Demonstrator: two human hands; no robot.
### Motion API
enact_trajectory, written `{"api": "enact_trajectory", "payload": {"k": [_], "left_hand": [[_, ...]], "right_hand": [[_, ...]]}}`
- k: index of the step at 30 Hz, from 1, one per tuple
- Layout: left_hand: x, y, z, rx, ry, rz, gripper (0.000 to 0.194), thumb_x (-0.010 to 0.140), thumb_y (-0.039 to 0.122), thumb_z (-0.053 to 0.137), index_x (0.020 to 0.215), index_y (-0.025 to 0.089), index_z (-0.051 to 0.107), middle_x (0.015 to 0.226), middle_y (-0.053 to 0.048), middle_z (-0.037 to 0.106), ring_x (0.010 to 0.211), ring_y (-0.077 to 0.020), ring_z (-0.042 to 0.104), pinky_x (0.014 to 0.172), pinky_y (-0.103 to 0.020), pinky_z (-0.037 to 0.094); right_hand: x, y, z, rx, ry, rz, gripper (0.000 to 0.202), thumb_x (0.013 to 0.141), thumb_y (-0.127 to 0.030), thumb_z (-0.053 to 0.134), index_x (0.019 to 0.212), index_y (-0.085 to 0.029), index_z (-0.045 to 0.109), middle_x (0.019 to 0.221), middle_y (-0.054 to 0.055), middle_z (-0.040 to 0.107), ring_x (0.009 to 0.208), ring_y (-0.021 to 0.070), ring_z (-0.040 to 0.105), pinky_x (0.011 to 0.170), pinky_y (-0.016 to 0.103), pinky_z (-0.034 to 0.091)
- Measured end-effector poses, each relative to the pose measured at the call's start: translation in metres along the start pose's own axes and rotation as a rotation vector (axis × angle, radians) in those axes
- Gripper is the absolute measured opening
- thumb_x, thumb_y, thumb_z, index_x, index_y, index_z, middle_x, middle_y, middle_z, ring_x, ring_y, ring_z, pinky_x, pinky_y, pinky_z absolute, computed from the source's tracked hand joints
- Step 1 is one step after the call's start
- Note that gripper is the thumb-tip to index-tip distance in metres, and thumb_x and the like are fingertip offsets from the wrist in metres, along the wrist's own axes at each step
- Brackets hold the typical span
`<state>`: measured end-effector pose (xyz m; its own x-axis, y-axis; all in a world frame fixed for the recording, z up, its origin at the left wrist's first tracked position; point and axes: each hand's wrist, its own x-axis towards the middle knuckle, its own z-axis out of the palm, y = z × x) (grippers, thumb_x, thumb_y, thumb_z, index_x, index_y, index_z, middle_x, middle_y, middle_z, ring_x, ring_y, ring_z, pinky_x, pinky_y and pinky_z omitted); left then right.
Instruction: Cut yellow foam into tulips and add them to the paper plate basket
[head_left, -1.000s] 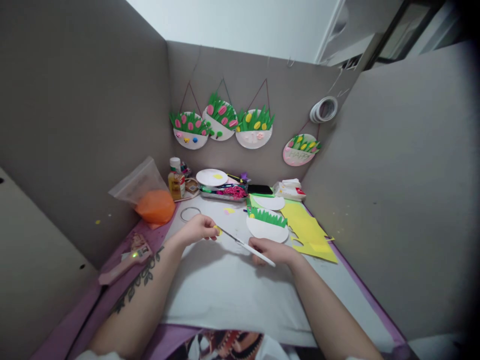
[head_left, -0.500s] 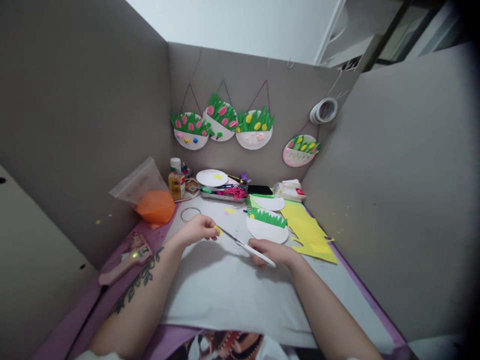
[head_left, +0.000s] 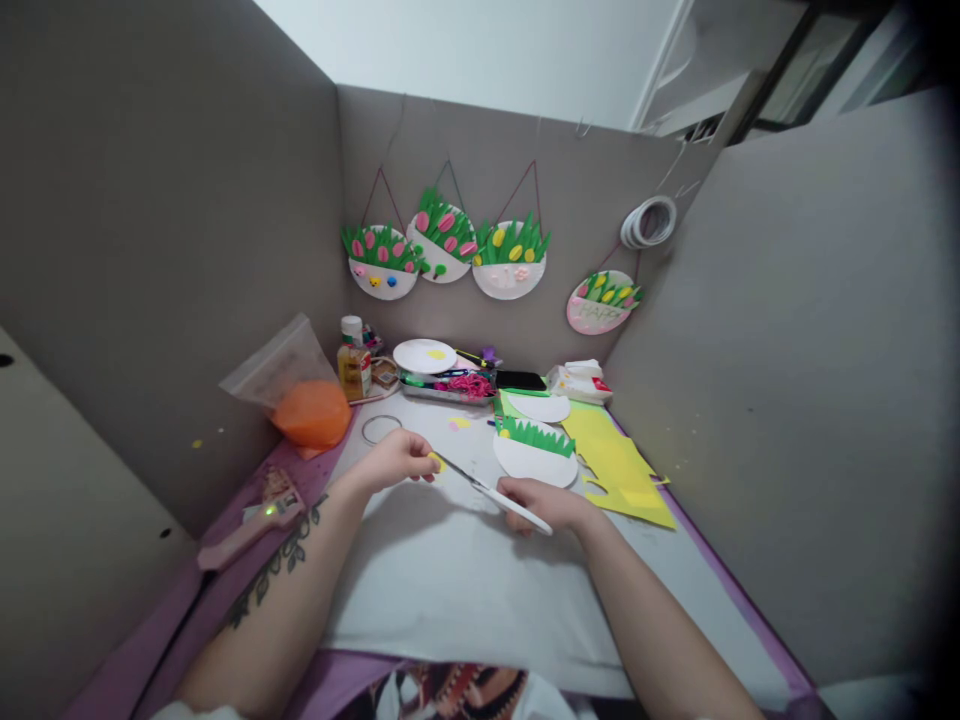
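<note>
My left hand pinches a small piece of yellow paper above the table. White-handled scissors are gripped in my right hand, their blades pointing left and meeting the paper's edge. Just beyond the right hand lies a white paper plate piece with a green grass-like paper strip and a small yellow shape on it. Another white plate piece sits behind it. Cut yellow sheets spread out to the right.
A pink glue gun with a lit green light lies at left, near a bag of orange material and a bottle. A tray of craft supplies and a phone stand at the back. Decorated plates hang on the grey partition.
Almost nothing differs. Both hands keep their places, with the scissor blades still at the yellow paper; the view has shifted very slightly.
</note>
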<state>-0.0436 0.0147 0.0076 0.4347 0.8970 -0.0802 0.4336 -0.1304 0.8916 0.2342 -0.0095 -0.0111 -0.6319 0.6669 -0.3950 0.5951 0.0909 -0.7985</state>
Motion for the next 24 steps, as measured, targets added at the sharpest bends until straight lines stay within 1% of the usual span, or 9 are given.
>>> {"api": "enact_trajectory", "payload": {"k": [4, 6, 7, 9, 11, 13, 15, 18, 24], "left_hand": [[0.000, 0.001, 0.000, 0.015, 0.014, -0.008, 0.022, 0.064, 0.036, 0.059, 0.064, 0.014, 0.064, 0.063, -0.005, 0.067, 0.055, -0.0122, 0.056, 0.050, -0.020, 0.038], [0.000, 0.001, 0.001, 0.006, 0.027, -0.012, 0.023, 0.065, 0.037, 0.059, 0.067, 0.014, 0.065, 0.063, -0.005, 0.067, 0.055, -0.0121, 0.055, 0.050, -0.020, 0.037], [0.000, 0.002, 0.003, 0.001, 0.037, -0.011, 0.024, 0.065, 0.037, 0.059, 0.068, 0.014, 0.065, 0.063, -0.005, 0.067, 0.054, -0.0119, 0.054, 0.049, -0.020, 0.037], [0.001, 0.003, 0.007, -0.004, 0.064, -0.007, 0.025, 0.065, 0.037, 0.058, 0.068, 0.013, 0.066, 0.061, -0.004, 0.065, 0.052, -0.0111, 0.052, 0.048, -0.020, 0.034], [0.002, 0.004, 0.014, 0.000, 0.077, 0.007, 0.025, 0.065, 0.037, 0.057, 0.067, 0.013, 0.066, 0.058, -0.002, 0.063, 0.049, -0.0100, 0.049, 0.046, -0.020, 0.032], [0.003, 0.005, 0.021, 0.015, 0.081, 0.026, 0.025, 0.065, 0.036, 0.056, 0.065, 0.013, 0.064, 0.054, 0.000, 0.058, 0.047, -0.0089, 0.045, 0.045, -0.020, 0.030], [0.004, 0.005, 0.028, 0.042, 0.090, 0.046, 0.024, 0.065, 0.035, 0.055, 0.063, 0.013, 0.063, 0.050, 0.002, 0.053, 0.046, -0.0081, 0.042, 0.044, -0.019, 0.027], [0.005, 0.004, 0.036, 0.083, 0.094, 0.075, 0.021, 0.065, 0.032, 0.054, 0.062, 0.013, 0.061, 0.050, 0.004, 0.049, 0.047, -0.0078, 0.039, 0.044, -0.019, 0.027], [0.007, 0.003, 0.042, 0.109, 0.143, 0.101, 0.022, 0.066, 0.033, 0.054, 0.062, 0.013, 0.061, 0.053, 0.003, 0.053, 0.051, -0.0092, 0.043, 0.047, -0.019, 0.029]], "right_hand": [[0.001, 0.003, 0.001, 0.039, -0.003, -0.004, 0.022, 0.059, -0.014, 0.054, 0.078, -0.019, 0.044, 0.058, -0.007, 0.052, 0.051, 0.0085, 0.048, 0.046, 0.018, 0.036], [0.005, 0.000, 0.005, 0.088, 0.081, -0.027, 0.020, 0.059, -0.015, 0.054, 0.077, -0.019, 0.044, 0.059, -0.007, 0.051, 0.050, 0.0081, 0.047, 0.045, 0.018, 0.036], [0.008, -0.003, 0.009, 0.120, 0.164, -0.053, 0.019, 0.061, -0.017, 0.054, 0.076, -0.019, 0.044, 0.061, -0.006, 0.051, 0.050, 0.0081, 0.047, 0.045, 0.018, 0.037], [0.018, -0.012, 0.019, 0.188, 0.400, -0.136, 0.017, 0.065, -0.022, 0.054, 0.078, -0.020, 0.043, 0.065, -0.004, 0.052, 0.054, 0.0091, 0.048, 0.048, 0.020, 0.039], [0.029, -0.023, 0.031, 0.235, 0.622, -0.227, 0.020, 0.067, -0.027, 0.056, 0.079, -0.021, 0.042, 0.072, -0.002, 0.055, 0.062, 0.0113, 0.052, 0.056, 0.023, 0.044], [0.040, -0.031, 0.042, 0.265, 0.733, -0.284, 0.023, 0.067, -0.029, 0.058, 0.080, -0.021, 0.041, 0.077, 0.000, 0.058, 0.067, 0.0133, 0.055, 0.061, 0.026, 0.045], [0.049, -0.034, 0.050, 0.283, 0.794, -0.321, 0.025, 0.067, -0.030, 0.059, 0.080, -0.022, 0.039, 0.078, 0.001, 0.059, 0.068, 0.0144, 0.055, 0.062, 0.027, 0.045], [0.055, -0.032, 0.055, 0.297, 0.854, -0.344, 0.028, 0.067, -0.029, 0.060, 0.077, -0.022, 0.035, 0.074, -0.001, 0.058, 0.065, 0.0139, 0.054, 0.059, 0.026, 0.043], [0.059, -0.026, 0.054, 0.271, 0.870, -0.303, 0.028, 0.067, -0.028, 0.058, 0.075, -0.022, 0.032, 0.070, -0.003, 0.053, 0.063, 0.0129, 0.051, 0.060, 0.026, 0.042]]}}
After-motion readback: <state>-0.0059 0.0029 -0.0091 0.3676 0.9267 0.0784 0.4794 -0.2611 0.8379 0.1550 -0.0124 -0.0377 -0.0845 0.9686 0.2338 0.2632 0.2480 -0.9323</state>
